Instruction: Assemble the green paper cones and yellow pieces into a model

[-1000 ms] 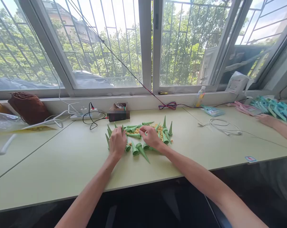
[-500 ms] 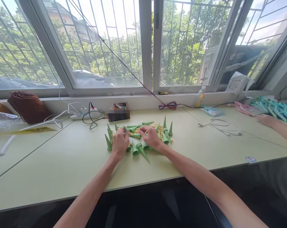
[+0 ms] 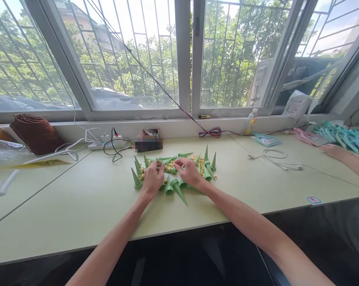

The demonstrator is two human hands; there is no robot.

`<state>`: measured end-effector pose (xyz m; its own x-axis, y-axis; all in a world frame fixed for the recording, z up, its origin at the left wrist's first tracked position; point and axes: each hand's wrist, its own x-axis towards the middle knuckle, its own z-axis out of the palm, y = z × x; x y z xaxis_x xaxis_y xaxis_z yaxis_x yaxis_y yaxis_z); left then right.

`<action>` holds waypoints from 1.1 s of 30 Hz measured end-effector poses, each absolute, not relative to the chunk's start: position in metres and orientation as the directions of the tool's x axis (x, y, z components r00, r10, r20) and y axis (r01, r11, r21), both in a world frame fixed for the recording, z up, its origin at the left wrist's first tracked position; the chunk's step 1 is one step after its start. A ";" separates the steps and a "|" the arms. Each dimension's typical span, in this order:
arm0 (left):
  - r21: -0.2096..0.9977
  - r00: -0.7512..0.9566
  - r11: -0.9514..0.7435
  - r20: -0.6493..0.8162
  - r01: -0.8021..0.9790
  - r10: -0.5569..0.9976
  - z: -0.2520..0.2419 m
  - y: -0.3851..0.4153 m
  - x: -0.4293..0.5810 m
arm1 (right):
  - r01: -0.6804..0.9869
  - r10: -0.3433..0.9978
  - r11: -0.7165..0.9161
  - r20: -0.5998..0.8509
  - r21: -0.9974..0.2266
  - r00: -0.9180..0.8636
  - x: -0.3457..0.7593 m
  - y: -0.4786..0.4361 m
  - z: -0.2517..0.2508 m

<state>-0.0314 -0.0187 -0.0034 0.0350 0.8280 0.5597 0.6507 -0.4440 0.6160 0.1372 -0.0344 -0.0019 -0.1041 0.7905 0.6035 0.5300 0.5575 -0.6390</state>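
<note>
A heap of several green plastic cones (image 3: 177, 190) and small yellow bits (image 3: 199, 162) lies on the pale green table (image 3: 78, 202) in front of me. My left hand (image 3: 153, 178) rests on the heap's left part, fingers curled and pinched on a green cone (image 3: 160, 162). My right hand (image 3: 189, 171) sits on the heap's middle, thumb and fingers pinched together over the cones; what they grip is too small to make out. Some cones stand upright at the heap's left (image 3: 135, 179) and right (image 3: 213, 161).
A power strip with cables (image 3: 108, 145) and a small brown box (image 3: 148, 140) lie behind the heap. A brown bag (image 3: 35, 133) sits far left, a white cable (image 3: 279, 159) to the right. Another person's hand (image 3: 334, 151) rests by teal parts (image 3: 344, 135) at far right.
My left hand has slid right across the heap toward my right hand, uncovering upright cones at the heap's left edge. My right hand has stayed in place.
</note>
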 end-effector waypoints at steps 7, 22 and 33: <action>0.655 0.110 -0.498 0.539 0.568 0.835 -0.001 -0.023 -0.025 | 0.543 0.790 0.556 0.603 -0.629 -0.112 0.138 -0.033 -0.003; 0.400 -0.106 -0.317 0.748 0.860 0.655 0.013 -0.030 -0.035 | 0.523 0.786 0.567 0.607 -0.637 -0.114 0.138 -0.033 -0.004; 0.539 -0.127 -0.369 0.676 0.758 0.726 0.009 -0.024 -0.037 | 0.529 0.788 0.565 0.604 -0.634 -0.117 0.137 -0.034 -0.002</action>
<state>-0.0371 -0.0236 0.0090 -0.1275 0.7257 0.6761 0.7575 -0.3688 0.5386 0.1369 -0.0342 -0.0018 -0.1173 0.7881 0.6042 0.5286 0.5646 -0.6339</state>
